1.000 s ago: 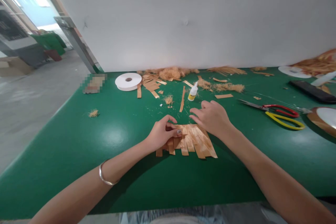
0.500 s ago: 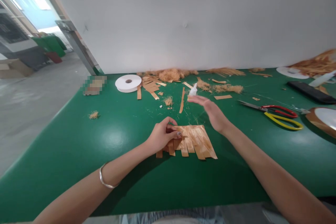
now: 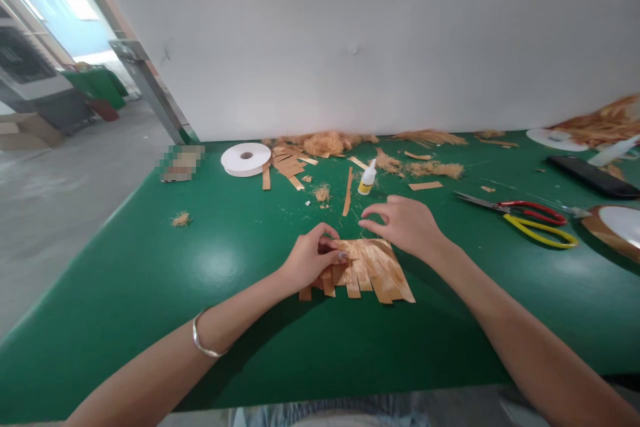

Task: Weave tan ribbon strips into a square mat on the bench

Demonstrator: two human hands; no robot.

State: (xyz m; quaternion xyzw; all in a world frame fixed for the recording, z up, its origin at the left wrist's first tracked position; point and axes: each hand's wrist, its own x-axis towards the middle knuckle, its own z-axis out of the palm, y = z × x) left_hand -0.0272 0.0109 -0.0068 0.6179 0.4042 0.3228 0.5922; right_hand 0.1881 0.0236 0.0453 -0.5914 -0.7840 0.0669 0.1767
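Observation:
A row of overlapping tan ribbon strips (image 3: 376, 273) lies on the green table, their lower ends uneven. My left hand (image 3: 311, 256) pinches the upper left part of this piece between thumb and fingers. Above its upper right edge hovers my right hand (image 3: 406, 223), fingers curved, with a gap between thumb and fingertips and nothing visible in it. A small white glue bottle with a yellow label (image 3: 367, 180) stands upright just beyond the right hand. One loose tan strip (image 3: 348, 192) lies left of the bottle.
A white ribbon roll (image 3: 245, 159) lies at the back left, near cut strips (image 3: 287, 163) and frayed fibre (image 3: 327, 142). Scissors (image 3: 520, 217) with red and yellow handles and a black phone (image 3: 590, 175) lie to the right. A white board (image 3: 350, 47) stands behind the table.
My right hand has come down from beside the glue bottle towards the strips, its fingers now curled inward. The bottle shows fully. My left hand keeps its hold in the same place.

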